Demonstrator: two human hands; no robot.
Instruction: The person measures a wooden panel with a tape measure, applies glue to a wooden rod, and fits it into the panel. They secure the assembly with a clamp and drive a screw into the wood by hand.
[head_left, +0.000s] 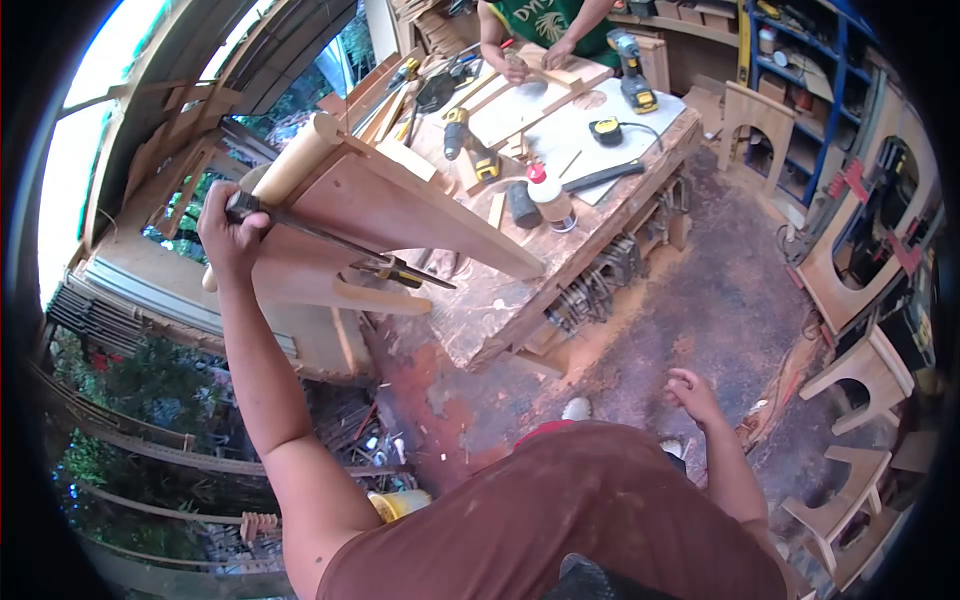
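Note:
My left hand (232, 228) is closed around the black end of a long bar clamp (330, 238), at the upper left. The clamp's bar slants down to the right across a wooden piece with curved cut-outs (365, 200), which rests on the workbench (480, 320). A round wooden roll or post (298, 160) lies along the top of that piece, close to my left hand. My right hand (695, 395) hangs over the floor at the lower right, its fingers loosely curled and apart, holding nothing.
Two cordless drills (470, 145) (632, 72), a tape measure (606, 130), a glue bottle (550, 195) and a mallet (523, 205) are on the bench. Across it, another person's hands (558, 52) handle wood. Clamps (600, 285) hang below the bench edge. Arched wooden frames (865, 375) stand at right.

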